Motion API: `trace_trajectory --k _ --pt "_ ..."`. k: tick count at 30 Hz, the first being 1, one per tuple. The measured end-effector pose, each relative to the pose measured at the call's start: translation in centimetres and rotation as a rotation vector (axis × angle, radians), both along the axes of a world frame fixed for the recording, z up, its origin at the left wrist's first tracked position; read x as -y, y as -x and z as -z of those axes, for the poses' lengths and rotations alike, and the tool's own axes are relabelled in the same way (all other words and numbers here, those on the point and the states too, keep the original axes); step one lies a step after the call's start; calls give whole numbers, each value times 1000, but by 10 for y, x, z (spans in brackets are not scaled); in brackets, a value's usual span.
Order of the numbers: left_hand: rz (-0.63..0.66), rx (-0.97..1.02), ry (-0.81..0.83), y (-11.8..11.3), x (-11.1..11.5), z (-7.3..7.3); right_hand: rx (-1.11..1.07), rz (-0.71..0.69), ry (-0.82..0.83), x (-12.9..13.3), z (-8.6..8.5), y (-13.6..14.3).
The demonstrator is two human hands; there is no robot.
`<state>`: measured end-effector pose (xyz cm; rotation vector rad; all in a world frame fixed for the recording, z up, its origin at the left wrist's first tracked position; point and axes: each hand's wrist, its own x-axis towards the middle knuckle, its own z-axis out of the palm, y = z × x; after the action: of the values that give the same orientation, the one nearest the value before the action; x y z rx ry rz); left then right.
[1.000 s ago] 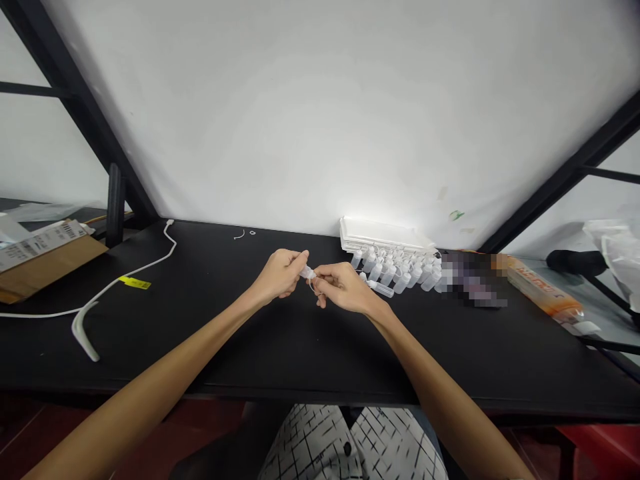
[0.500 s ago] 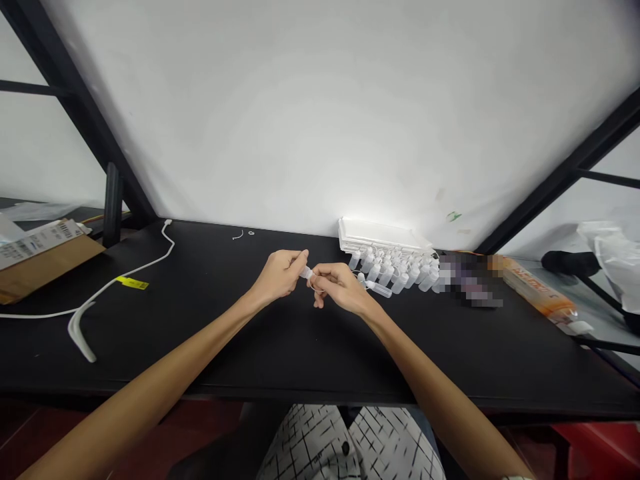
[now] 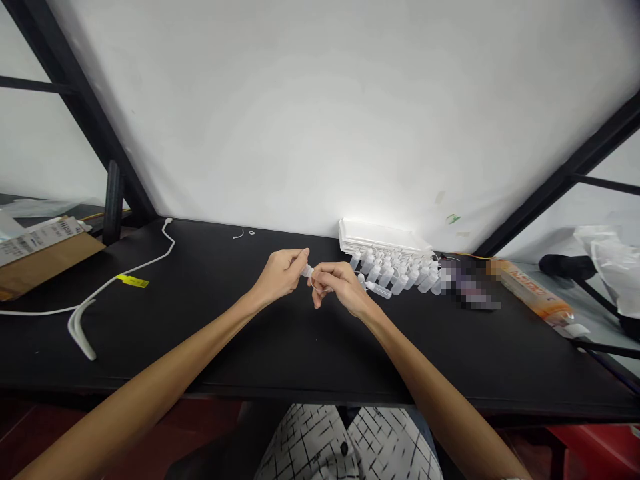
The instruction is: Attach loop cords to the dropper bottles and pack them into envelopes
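Above the black table, my left hand (image 3: 281, 275) is closed on a small translucent bottle (image 3: 307, 271), most of which its fingers hide. My right hand (image 3: 336, 285) pinches a thin white string that loops below its fingers, close by the bottle's neck. The two hands nearly meet. To the right of my right hand, several small translucent bottles (image 3: 385, 273) with white strings stand and lean together, and one lies on its side.
A stack of white sheets or trays (image 3: 380, 235) is against the wall. The black table (image 3: 300, 360) also bears a white cable (image 3: 145, 265) with a yellow tag (image 3: 133, 281), a cardboard box (image 3: 50, 257) at left, and an orange-labelled bottle (image 3: 537, 293) at right. Black frame bars slant at both sides.
The fingers of my right hand have shifted slightly, and the string loop hangs a little differently. My left hand keeps its hold. The camera view has moved a little.
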<state>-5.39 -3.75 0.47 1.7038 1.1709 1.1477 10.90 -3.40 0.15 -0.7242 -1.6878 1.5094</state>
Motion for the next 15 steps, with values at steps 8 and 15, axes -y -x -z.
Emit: trace_trajectory --k 8,15 --pt "40 -80 -69 3 2 -6 -25 -96 89 -1 -2 -4" --pt "3 -214 -224 3 4 -7 -12 -129 101 -2 -1 -8"
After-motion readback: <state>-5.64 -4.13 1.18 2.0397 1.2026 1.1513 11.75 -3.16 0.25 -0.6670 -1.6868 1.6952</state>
